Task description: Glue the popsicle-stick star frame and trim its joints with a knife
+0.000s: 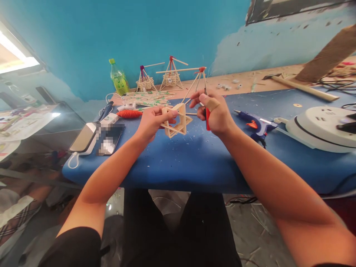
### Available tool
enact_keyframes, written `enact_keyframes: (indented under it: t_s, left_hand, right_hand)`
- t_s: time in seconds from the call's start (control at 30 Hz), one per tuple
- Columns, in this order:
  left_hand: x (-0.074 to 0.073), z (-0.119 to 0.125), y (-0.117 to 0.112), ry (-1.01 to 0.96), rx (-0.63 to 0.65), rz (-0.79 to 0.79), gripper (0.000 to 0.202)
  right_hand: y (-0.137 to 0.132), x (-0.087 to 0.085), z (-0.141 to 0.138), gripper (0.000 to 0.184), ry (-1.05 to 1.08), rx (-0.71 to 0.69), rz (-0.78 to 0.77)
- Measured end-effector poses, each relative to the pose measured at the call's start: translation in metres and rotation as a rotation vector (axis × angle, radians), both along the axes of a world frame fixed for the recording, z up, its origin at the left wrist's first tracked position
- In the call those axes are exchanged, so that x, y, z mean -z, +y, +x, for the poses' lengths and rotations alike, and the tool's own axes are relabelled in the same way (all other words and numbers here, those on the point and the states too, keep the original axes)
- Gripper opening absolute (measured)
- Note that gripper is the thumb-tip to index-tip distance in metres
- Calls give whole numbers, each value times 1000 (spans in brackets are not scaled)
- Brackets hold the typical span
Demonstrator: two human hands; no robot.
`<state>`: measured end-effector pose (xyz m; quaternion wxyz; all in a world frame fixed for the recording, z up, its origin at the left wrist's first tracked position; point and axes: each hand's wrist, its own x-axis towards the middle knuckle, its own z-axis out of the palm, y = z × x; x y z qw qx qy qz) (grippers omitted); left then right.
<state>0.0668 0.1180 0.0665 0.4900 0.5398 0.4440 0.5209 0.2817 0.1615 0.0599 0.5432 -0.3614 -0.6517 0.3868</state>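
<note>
Left hand on frame, right hand on tool

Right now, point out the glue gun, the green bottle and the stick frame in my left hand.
glue gun point(257, 124): head view, on its blue body.
green bottle point(119, 79): head view, on its labelled middle.
stick frame point(183, 118): head view, on its right rail.

The frame is of pale, bare wooden sticks, matt. The table has a blue matt cover, like cloth. The tool has a smooth red plastic handle; the glue gun is glossy plastic
</note>
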Motion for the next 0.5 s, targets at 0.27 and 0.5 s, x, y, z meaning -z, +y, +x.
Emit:
enact_keyframes:
  t_s: [0.27, 0.5]
  left_hand:
    - [-3, 2, -3, -28, -106, 117, 49]
    - [-2, 5, -6, 7, -102, 150, 46]
  right_hand:
    - [-18, -1, 2, 44, -651, 112, 393]
    - [-23, -7, -1, 42, -777, 192, 405]
